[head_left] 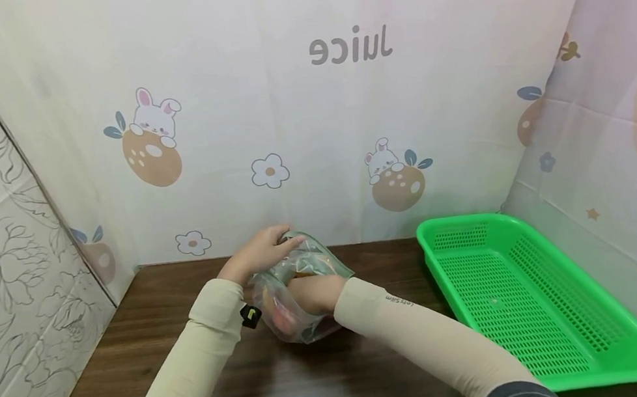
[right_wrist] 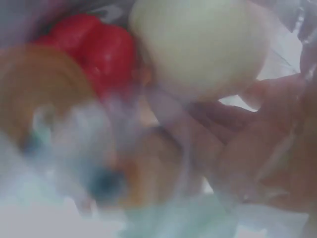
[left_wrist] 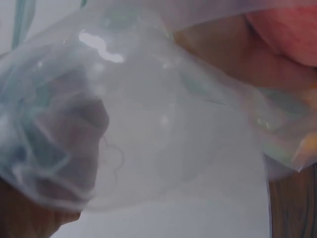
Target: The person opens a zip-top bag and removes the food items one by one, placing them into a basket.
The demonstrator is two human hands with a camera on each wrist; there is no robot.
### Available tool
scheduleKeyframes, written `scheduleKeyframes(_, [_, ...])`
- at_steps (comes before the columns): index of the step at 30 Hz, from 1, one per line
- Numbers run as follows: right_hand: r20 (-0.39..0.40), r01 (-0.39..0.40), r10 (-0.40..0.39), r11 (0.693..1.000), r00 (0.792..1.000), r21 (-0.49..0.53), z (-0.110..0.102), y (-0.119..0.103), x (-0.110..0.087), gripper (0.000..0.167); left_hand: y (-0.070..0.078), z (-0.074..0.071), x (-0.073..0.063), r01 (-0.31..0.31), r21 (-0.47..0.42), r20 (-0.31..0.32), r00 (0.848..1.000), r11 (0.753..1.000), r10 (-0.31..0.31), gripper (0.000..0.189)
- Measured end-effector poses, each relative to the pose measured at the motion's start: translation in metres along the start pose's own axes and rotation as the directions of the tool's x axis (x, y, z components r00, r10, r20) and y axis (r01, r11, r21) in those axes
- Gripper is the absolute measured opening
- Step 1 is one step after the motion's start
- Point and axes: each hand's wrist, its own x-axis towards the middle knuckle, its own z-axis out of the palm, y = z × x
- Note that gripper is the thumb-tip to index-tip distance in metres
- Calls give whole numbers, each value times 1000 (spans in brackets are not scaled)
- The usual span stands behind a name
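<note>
A clear plastic bag (head_left: 310, 332) with a greenish rim stands on the dark wooden table. My left hand (head_left: 260, 254) grips its rim from the upper left, the fingers partly behind the film. My right hand (head_left: 317, 292) reaches in through the opening, its fingers hidden from the head view. Inside, the right wrist view shows that hand's fingers curled round a pale, yellowish round fruit or vegetable (right_wrist: 198, 44). Beside it lie a glossy red, lobed piece like a bell pepper (right_wrist: 101, 52) and a blurred orange-brown round one (right_wrist: 39, 94).
To the right of the bag stands a long bright green plastic basket (head_left: 443, 282) with a perforated floor and walls. The table (head_left: 151, 335) meets a printed cloth wall (head_left: 310, 127) close behind the bag; more patterned cloth rises on both sides.
</note>
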Motion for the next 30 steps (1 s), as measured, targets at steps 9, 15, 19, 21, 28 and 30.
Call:
scheduleKeyframes(9, [-6,4,-6,981,1000,-194,-18,-3,-23,26,2,-2,-3,-6,3,-33,999,1000,6,35])
scheduleKeyframes(15, [22,57,-53,943,998,-329,-31,-4,-31,40,3,-3,-3,23,4,-29,999,1000,-23,37])
scheduleKeyframes(19, [19,81,-79,938,997,-338,-35,-2,-35,33,3,-4,-3,15,11,-39,999,1000,-15,35])
scheduleKeyframes(21, [29,80,-75,953,997,-293,-38,0,-36,32,4,-4,-3,7,13,-48,999,1000,-7,34])
scheduleKeyframes(28, [22,189,-188,973,982,-132,-55,6,-47,31,5,-4,-3,-24,-24,-56,998,999,22,35])
scheduleKeyframes(30, [2,219,-219,973,976,-74,-60,7,-52,37,5,-4,-3,-32,-33,-52,998,999,30,34])
